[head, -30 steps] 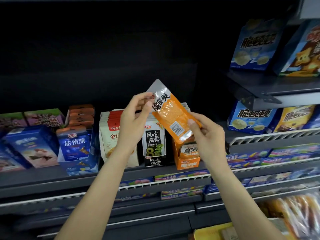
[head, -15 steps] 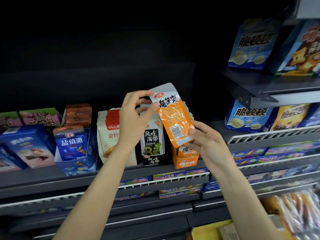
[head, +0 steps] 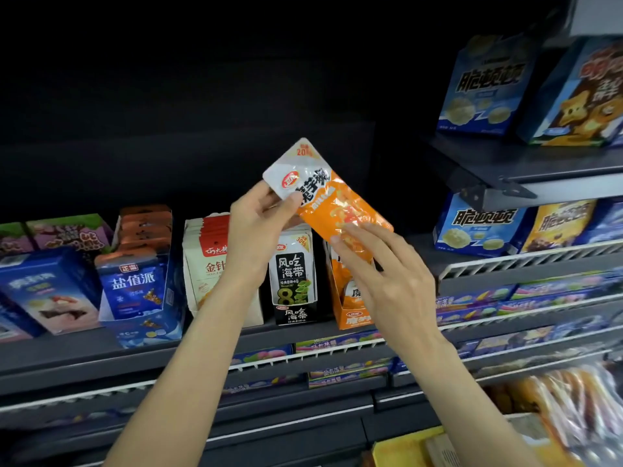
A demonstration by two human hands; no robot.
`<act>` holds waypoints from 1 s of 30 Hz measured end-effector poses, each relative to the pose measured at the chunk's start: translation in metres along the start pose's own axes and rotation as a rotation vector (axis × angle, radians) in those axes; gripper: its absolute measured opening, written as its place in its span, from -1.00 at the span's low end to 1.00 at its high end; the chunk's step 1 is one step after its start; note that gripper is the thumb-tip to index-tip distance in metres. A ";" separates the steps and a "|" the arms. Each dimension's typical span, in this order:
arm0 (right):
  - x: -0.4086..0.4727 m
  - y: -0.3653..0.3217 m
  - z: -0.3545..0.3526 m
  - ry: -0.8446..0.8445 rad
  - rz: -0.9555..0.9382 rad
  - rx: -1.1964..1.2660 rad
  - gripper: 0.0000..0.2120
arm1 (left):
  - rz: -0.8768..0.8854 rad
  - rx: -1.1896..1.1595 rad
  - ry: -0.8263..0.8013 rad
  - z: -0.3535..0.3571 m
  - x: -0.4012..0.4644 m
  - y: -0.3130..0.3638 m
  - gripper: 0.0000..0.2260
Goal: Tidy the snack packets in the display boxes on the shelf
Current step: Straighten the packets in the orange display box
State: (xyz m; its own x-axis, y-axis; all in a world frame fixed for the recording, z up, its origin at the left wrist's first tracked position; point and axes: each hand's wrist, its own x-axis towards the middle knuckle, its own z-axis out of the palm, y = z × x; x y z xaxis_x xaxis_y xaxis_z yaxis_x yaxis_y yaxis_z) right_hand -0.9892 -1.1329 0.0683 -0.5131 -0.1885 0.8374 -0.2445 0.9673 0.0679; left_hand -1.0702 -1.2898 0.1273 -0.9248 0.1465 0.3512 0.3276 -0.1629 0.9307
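An orange and white snack packet (head: 323, 197) is held tilted in the air above the shelf, front face toward me. My left hand (head: 256, 230) pinches its white top corner between thumb and fingers. My right hand (head: 387, 274) lies over the packet's lower end with straight fingers touching its front. Directly below stands the orange display box (head: 354, 315) with more of the same packets. Beside it to the left is a black display box (head: 295, 288) of seaweed packets, partly hidden by my left hand.
A white box of packets (head: 209, 264) and a blue box (head: 141, 291) stand further left on the dark shelf (head: 67, 352). Blue and yellow cartons (head: 485, 227) fill the right-hand shelves. Wire-fronted racks (head: 505, 261) and bagged goods (head: 573, 399) lie lower right.
The packet has been turned so its front faces me and tilted further left. My right hand shifted from gripping the bottom edge to lying flat over the lower front.
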 end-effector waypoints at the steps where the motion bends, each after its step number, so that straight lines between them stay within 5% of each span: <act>1: -0.001 0.001 0.003 -0.040 0.010 -0.004 -0.65 | 0.027 0.027 0.018 -0.001 0.002 -0.003 -0.83; 7: -0.025 0.015 0.005 -0.177 0.218 0.105 -0.74 | 0.255 0.293 0.055 -0.004 0.019 -0.026 -0.77; 18: -0.055 0.031 -0.001 -0.252 0.332 0.292 -0.67 | 0.133 0.586 -0.276 0.024 0.008 -0.077 -0.67; 20: -0.054 0.031 -0.001 -0.256 0.329 0.292 -0.67 | 0.216 0.767 -0.342 0.027 0.010 -0.086 -0.58; 25: -0.054 0.033 -0.002 -0.269 0.317 0.303 -0.66 | 0.736 1.181 -0.447 0.031 0.019 -0.102 -0.46; 30: -0.054 0.035 -0.001 -0.273 0.311 0.311 -0.66 | 0.768 1.123 -0.384 0.028 0.025 -0.101 -0.57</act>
State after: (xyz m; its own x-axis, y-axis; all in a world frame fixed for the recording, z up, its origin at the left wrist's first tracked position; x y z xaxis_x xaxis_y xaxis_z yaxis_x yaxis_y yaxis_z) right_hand -0.9689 -1.0885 0.0261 -0.7862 0.0219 0.6176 -0.2583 0.8962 -0.3606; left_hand -1.1208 -1.2423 0.0452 -0.3984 0.6599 0.6371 0.8640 0.5032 0.0191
